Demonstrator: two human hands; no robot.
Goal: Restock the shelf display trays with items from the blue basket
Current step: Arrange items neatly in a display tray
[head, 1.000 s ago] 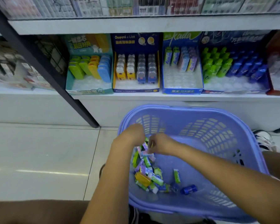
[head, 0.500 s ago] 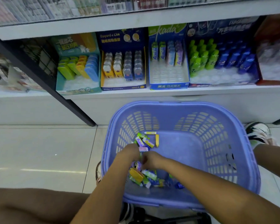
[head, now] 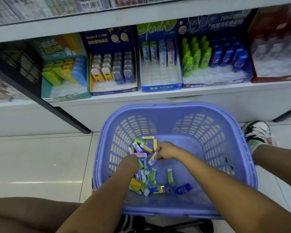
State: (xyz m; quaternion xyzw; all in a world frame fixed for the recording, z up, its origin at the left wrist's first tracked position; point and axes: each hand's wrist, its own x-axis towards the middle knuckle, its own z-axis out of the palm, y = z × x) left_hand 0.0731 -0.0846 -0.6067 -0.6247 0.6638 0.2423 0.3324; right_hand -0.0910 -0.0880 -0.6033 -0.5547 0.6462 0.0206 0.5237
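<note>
Both hands were down inside the blue basket (head: 242,148), which sat on the floor just in front of the shelf (head: 158,95). A loose pile of small wrapped items (head: 146,180) lay across the basket's left and near floor. Right hand (head: 166,151) pinched a purple-and-white packet (head: 152,159) between its fingertips, its grip narrow and closed on that piece. Left hand (head: 130,163) was buried knuckles-up among the pile; whether its grip held anything could not be told. Four display trays stood side by side on the shelf above: a teal one (head: 64,96), a yellow-and-navy one (head: 113,91), a blue "kada" tray (head: 160,88) with only its back row filled, and a tray of green and blue bottles (head: 215,82). A sneaker (head: 257,132) showed just right of the basket.
</note>
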